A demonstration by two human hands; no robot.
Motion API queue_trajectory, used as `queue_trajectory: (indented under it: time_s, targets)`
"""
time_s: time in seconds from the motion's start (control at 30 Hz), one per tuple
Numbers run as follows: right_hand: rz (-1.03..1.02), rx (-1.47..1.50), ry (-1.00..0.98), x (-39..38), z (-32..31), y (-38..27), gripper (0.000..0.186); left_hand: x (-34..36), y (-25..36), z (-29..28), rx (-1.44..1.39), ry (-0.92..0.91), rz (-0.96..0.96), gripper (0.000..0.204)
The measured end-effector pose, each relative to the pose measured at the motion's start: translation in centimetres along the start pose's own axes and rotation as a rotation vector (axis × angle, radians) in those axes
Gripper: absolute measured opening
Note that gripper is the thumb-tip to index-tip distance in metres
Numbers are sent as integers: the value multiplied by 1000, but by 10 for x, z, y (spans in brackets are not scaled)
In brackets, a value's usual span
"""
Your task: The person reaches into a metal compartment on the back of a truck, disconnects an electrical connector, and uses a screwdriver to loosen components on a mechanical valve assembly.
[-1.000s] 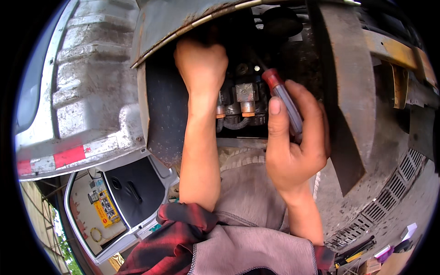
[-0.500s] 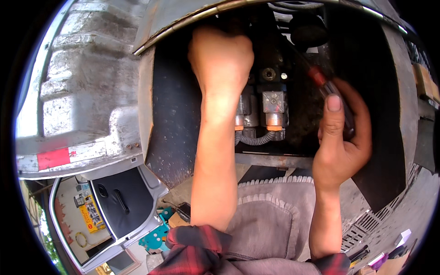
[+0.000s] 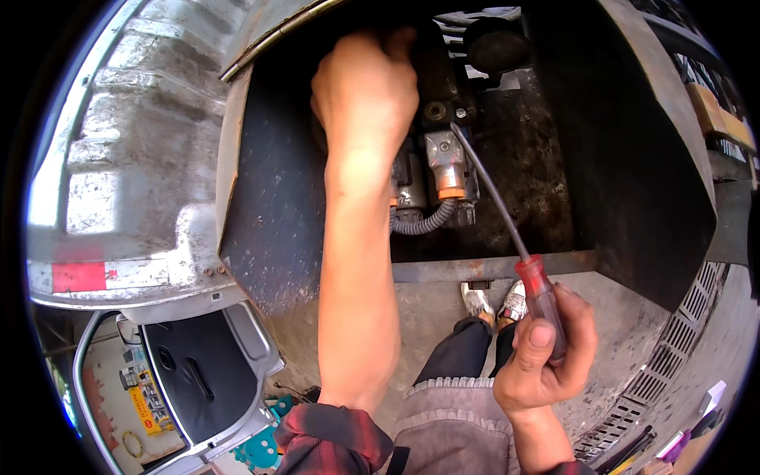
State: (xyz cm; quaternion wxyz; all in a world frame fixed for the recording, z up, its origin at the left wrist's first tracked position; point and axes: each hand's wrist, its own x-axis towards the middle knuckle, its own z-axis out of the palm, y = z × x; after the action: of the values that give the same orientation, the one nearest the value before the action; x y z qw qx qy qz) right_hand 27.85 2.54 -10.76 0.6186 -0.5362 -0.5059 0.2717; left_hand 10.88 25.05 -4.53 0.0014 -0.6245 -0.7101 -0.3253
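My right hand [image 3: 546,360] is closed round the handle of a screwdriver [image 3: 535,285], which has a clear red-tinted grip and a long metal shaft. The shaft slants up and left, and its tip lies by the top of a square grey plug connector [image 3: 443,146]; I cannot tell whether they touch. Deep in the dark metal box [image 3: 269,206], my left hand [image 3: 366,99] is curled, its fingertips hidden behind the hand. What it grips cannot be made out. Beside its wrist, a corrugated grey conduit [image 3: 423,227] loops below the connector's orange-ringed end.
The box's front lip [image 3: 495,265] runs below the connectors, and a hinged edge [image 3: 277,39] spans the upper left. A worn silver vehicle panel [image 3: 150,158] stands left, above an open vehicle door [image 3: 206,364]. A floor grate [image 3: 665,356] lies right.
My right hand has drawn the screwdriver down and back, so its whole shaft now shows. The view has shifted, revealing my shoes and floor. My left hand stays inside the box.
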Motion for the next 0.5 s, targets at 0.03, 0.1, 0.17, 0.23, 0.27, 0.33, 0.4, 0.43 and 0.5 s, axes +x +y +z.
queue_trajectory:
  time_s: [0.03,0.1,0.17,0.23,0.27,0.33,0.4,0.43,0.5]
  targets:
    - [-6,0,25,-5,-2,-2,39,-4,9,-4,43,-12,35,35]
    - [-16,-2,92,-8,-4,-2,38,-3,18,0,89,5,131,30]
    - [-104,-51,79,-5,8,-2,37,0,-2,-1,57,39,117,30]
    - [-192,-45,133,10,20,8,35,1,6,-2,82,1,58,31]
    - [-216,-33,147,20,27,12,33,1,6,-2,83,-18,41,31]
    - [-262,-3,174,45,40,11,31,4,7,-3,93,-51,6,30]
    - [-296,40,194,71,55,11,26,5,-2,0,2,-71,-43,31]
    - [-292,55,202,81,61,10,24,6,-6,2,-47,-85,-69,31]
    - [-258,64,205,90,66,15,23,5,-7,4,-23,-93,-93,32]
